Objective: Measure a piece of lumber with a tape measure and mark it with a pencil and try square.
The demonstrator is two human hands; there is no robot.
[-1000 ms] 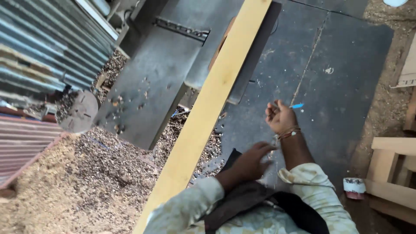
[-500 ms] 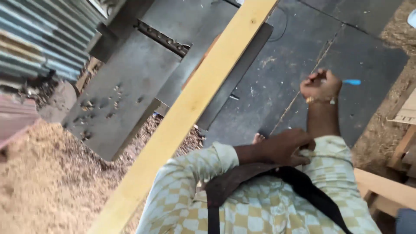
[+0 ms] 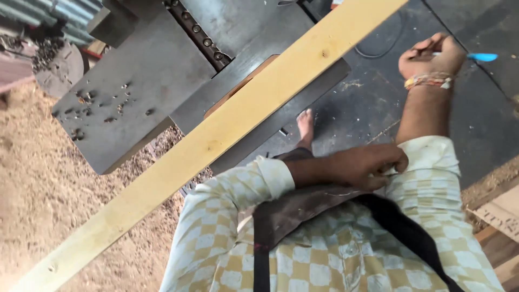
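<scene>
Right hand [image 3: 431, 55] raised beyond the long pale plank [image 3: 227, 130], fist closed around a blue pen [image 3: 481, 57], wrist banded. Left hand [image 3: 373, 167] lies across the body on the right sleeve, fingers curled; whether it pinches anything, cannot tell. Beyond the plank a grey steel machine table [image 3: 135, 92]; sawdust [image 3: 48, 184] beside it.

A yellow-and-white checked shirt [image 3: 335, 254] with rolled sleeves, 1 dark apron strap [image 3: 411, 232] — and a beaded wristband [image 3: 428, 80].
</scene>
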